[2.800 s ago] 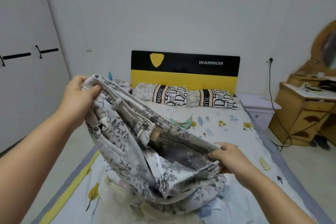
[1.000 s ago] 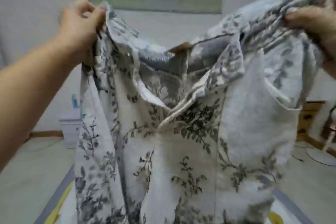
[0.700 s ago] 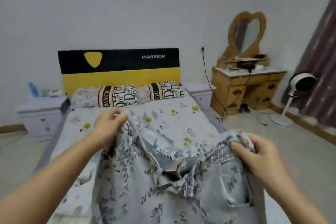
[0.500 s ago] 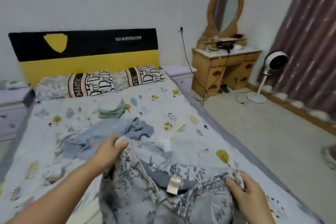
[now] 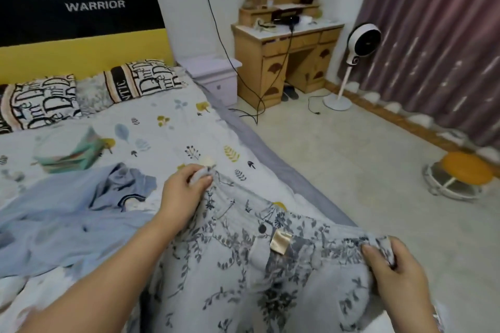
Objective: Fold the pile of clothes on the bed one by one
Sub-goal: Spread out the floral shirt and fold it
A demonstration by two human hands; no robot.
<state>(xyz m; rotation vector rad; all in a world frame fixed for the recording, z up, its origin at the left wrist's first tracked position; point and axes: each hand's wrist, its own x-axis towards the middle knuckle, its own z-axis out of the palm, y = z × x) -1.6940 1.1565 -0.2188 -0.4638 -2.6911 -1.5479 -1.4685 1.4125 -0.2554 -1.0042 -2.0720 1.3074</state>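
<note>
gripping the floral trousers by both ends of the waistband

both arms reach forward over the bed [image 5: 173,127], forearms bare. the left hand [image 5: 184,189] is extended farther, its fingers curled round one end of the waistband of the floral trousers [image 5: 243,273], thumb on top of the bunched cloth. the right hand [image 5: 392,270] sits nearer the camera at the bed's right edge, back of the hand up, thumb and fingers pinching the other end of the waistband. between the two hands the waistband is stretched roughly flat, with a dark button and a beige label showing near its middle. the trousers lie on the near right part of the bed, their legs running toward the bottom of the view.

a crumpled light blue garment [image 5: 67,213] lies just left of the trousers, under the left forearm. a folded green and white cloth [image 5: 70,154] rests farther up the bed, toward the two lettered pillows [image 5: 81,94] at the black and yellow headboard [image 5: 81,32].

beside the bed stand a pale nightstand [image 5: 216,76], a wooden dressing table [image 5: 286,48], a white pedestal fan [image 5: 357,57] and a small orange stool [image 5: 462,173], in front of a purple curtain [image 5: 438,35].
</note>
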